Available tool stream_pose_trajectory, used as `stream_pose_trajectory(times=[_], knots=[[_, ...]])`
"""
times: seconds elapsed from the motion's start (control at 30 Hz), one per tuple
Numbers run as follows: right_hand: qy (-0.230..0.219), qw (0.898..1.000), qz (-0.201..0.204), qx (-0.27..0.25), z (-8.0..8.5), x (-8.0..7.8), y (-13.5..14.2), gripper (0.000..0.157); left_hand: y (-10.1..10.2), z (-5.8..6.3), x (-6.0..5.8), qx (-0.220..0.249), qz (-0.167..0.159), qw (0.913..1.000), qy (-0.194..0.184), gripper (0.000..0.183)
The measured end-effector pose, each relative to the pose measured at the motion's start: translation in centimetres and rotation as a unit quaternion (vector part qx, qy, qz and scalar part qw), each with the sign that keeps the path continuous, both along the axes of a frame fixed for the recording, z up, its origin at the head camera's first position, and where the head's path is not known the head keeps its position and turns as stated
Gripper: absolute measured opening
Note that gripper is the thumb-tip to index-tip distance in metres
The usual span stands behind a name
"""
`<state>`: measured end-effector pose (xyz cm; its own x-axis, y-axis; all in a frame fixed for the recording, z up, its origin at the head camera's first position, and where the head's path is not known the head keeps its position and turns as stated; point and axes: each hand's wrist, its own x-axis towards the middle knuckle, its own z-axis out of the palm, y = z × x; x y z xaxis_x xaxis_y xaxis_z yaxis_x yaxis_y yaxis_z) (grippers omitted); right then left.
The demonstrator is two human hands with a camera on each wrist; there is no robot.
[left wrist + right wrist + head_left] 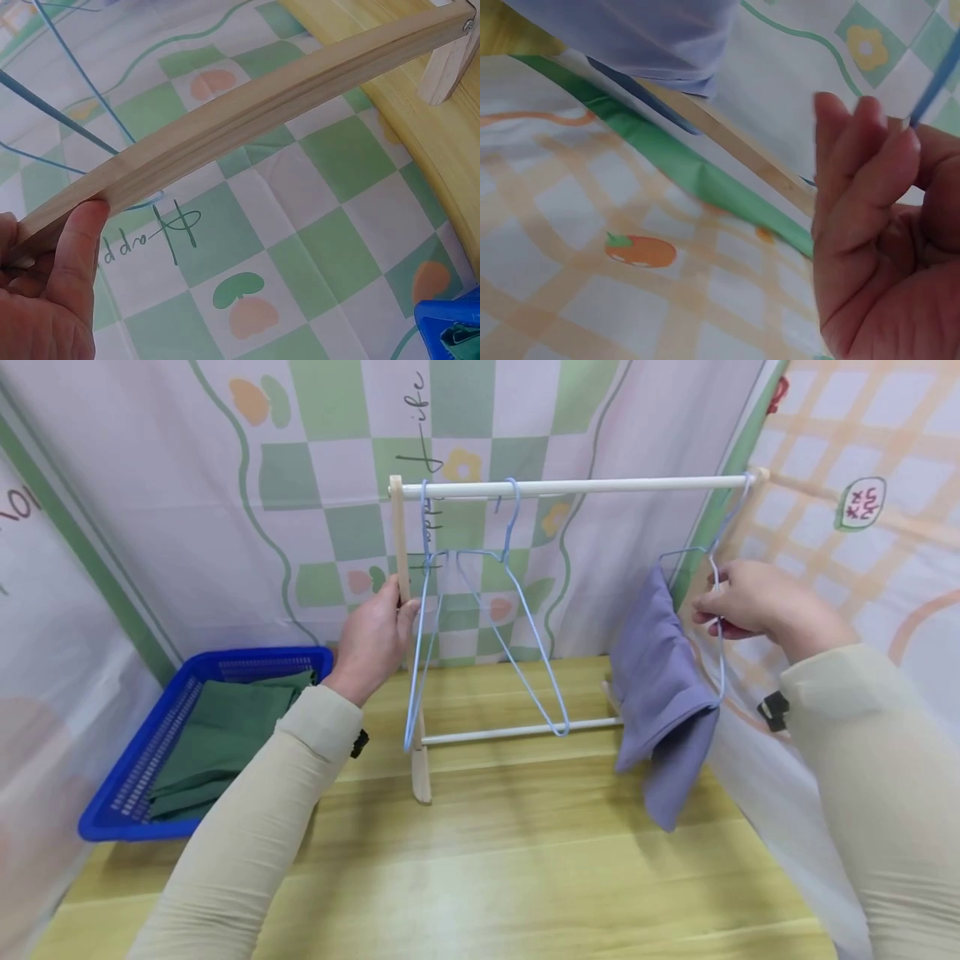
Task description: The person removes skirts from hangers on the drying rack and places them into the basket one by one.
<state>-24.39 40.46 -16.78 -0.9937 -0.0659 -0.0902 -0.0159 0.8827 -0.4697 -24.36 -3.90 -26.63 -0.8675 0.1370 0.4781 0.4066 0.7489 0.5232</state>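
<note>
My left hand [375,635] grips the left wooden post [400,531] of a small clothes rack, thumb and fingers around it. At the rack's right end my right hand [757,602] pinches the wire of a blue hanger [722,660]; its hook is at the white top rod [600,487]. A folded purple cloth [660,668] drapes over that hanger. In the right wrist view the fingers [862,165] curl in at the blue wire, and part of the purple cloth shows above. Two bare blue hangers hang near the left post.
A blue basket [135,727] with folded green cloth [225,727] stands at the left on the wooden table [480,877]. The rack's lower white bar [517,729] runs close over the tabletop. Patterned curtains [330,397] enclose the back and sides.
</note>
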Motion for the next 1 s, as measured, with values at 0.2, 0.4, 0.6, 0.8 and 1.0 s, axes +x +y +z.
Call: stream_pose_trajectory(times=[0.2, 0.4, 0.6, 0.8, 1.0], knots=[[0.026, 0.999, -0.027, -0.032, -0.7, -0.4, 0.0, 0.035, 0.1, 0.1, 0.1, -0.001, 0.001, 1.0000, -0.001, 0.027], [0.046, 0.998, -0.029, -0.011, -0.8, -0.9, -0.5, 0.029, 0.1, 0.1, 0.1, -0.002, 0.007, 1.0000, -0.003, 0.025], [0.040, 0.998, -0.050, -0.028, -0.7, -1.2, -1.0, 0.028, 0.0, 0.0, 0.1, 0.002, 0.007, 1.0000, -0.002, 0.027], [0.032, 0.996, -0.058, -0.054, -0.8, -1.4, -0.9, 0.025, 0.2, 0.0, 0.2, 0.000, 0.006, 1.0000, -0.006, 0.026], [0.035, 0.996, -0.064, -0.054, -0.6, -1.6, -0.7, 0.029, 0.3, 0.2, 0.4, 0.006, 0.006, 0.9999, -0.013, 0.021]])
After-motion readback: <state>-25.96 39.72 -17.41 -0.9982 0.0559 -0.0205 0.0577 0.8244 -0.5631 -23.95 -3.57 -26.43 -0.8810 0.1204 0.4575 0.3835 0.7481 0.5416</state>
